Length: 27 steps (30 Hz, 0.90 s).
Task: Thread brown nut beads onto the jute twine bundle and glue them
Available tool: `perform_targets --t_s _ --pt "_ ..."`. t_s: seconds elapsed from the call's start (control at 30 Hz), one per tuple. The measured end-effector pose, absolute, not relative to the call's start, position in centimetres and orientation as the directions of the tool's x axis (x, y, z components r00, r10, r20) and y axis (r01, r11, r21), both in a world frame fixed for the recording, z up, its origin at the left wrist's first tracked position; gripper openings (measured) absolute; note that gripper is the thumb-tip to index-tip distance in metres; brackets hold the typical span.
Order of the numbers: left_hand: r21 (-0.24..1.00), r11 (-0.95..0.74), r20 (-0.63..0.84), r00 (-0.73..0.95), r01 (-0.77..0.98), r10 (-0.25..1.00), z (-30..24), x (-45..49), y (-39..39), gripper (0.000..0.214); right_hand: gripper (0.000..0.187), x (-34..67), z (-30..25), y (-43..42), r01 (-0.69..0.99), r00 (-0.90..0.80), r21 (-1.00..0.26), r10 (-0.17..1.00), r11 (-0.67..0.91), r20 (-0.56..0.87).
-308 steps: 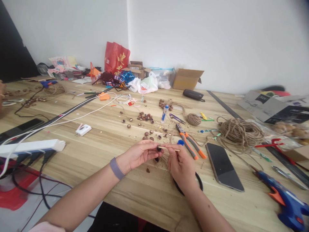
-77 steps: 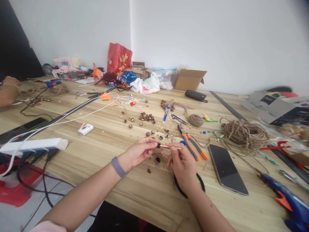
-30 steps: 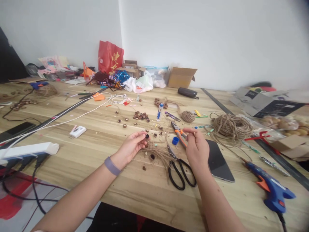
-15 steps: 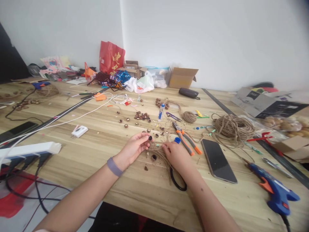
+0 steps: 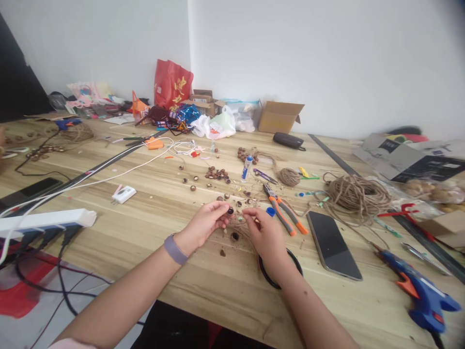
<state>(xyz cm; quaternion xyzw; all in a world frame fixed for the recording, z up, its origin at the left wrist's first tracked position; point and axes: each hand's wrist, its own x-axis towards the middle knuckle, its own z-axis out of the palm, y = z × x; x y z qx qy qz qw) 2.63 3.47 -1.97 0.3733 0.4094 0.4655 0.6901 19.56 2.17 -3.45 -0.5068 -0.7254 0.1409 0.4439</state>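
Note:
Between the thumb and fingers of my left hand [image 5: 207, 224] is a hollow brown nutshell half [image 5: 230, 211], its dark opening showing. Just to its right, my right hand [image 5: 267, 235] is pinched closed; whatever lies between its fingertips is too small to make out. Strands of jute twine [image 5: 241, 227] lie on the table beneath and between both hands. Another hollow shell [image 5: 235, 236] sits below the fingertips, with a small brown shard [image 5: 223, 253] nearby. A black loop [image 5: 279, 271] shows partly behind my right wrist.
Orange-handled pliers [image 5: 285, 208], a phone [image 5: 332, 245] and a blue glue gun [image 5: 414, 283] lie to the right. Beyond my hands are a pile of nutshells [image 5: 218, 174], a glue bottle [image 5: 246, 168] and a twine coil [image 5: 358, 194]. A power strip [image 5: 47, 220] is at left.
My right hand has lifted away from the twine, its fingertips now higher and close to the shell. My left hand still holds the shell. The whole view has shifted slightly.

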Motion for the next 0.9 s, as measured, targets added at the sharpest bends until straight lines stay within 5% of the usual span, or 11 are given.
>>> perform_targets --t_s 0.33,0.9 --pt "0.901 0.355 -0.278 0.296 -0.250 0.914 -2.00 2.81 3.21 0.020 0.019 19.43 -3.26 1.83 0.570 -0.104 -0.685 0.867 0.453 0.487" --pt "0.880 0.369 -0.294 0.268 -0.300 0.917 -1.75 2.99 3.11 0.011 0.022 19.65 -3.25 1.58 0.536 -0.343 -0.536 0.749 0.652 0.568"
